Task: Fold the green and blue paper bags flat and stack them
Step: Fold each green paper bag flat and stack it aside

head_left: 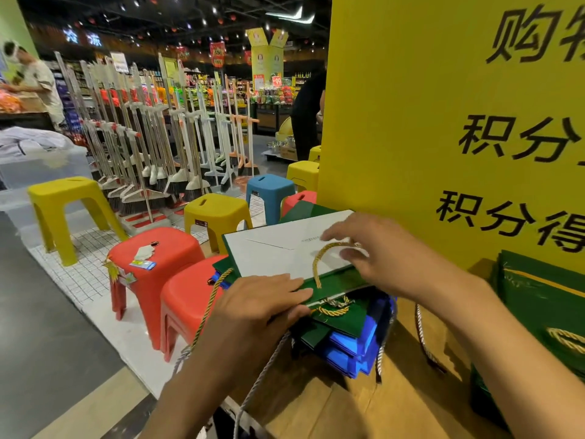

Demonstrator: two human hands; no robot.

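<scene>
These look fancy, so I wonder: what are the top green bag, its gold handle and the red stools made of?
The green bag: likely stiff coated paper, matte green outside, white inside; it creases sharply. The gold handle: twisted cord, slightly shiny, probably synthetic. The red stool: moulded plastic, smooth semi-gloss, seen in its rounded one-piece shape.
</scene>
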